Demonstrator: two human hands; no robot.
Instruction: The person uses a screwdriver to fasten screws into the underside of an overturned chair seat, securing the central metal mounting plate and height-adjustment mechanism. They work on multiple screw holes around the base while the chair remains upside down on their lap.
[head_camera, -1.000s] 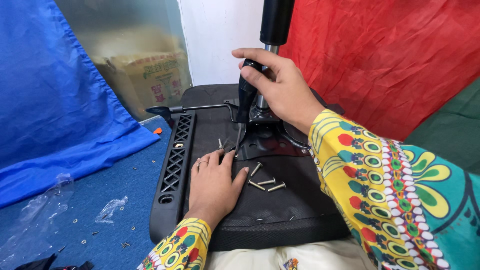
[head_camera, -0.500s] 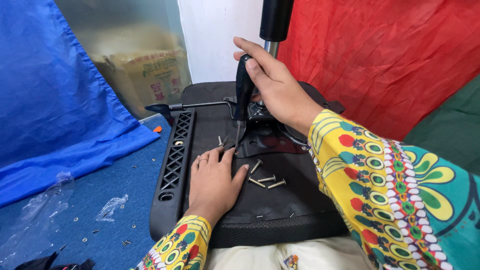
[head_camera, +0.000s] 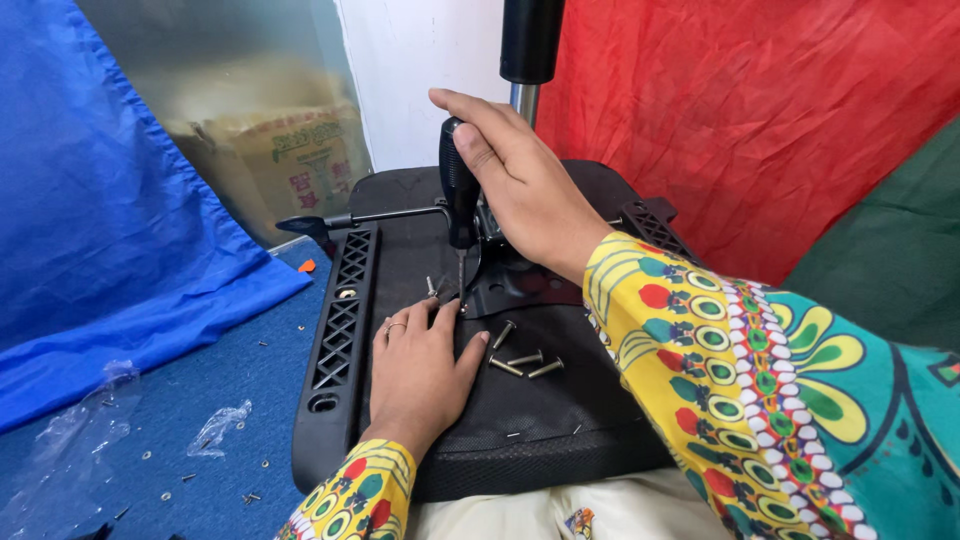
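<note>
The right hand (head_camera: 525, 185) grips a black screwdriver (head_camera: 459, 185), tip down on the upturned chair seat (head_camera: 520, 400); the left hand (head_camera: 420, 365) lies flat beside loose bolts (head_camera: 520, 358), fingers open

Just one view here, worn on the head and tilted down and forward. The black upturned chair seat base (head_camera: 520, 420) is seen from close up, filling the lower middle.

Yellow-teal patterned sleeves (head_camera: 720, 370), finger ring (head_camera: 396, 326)
</note>
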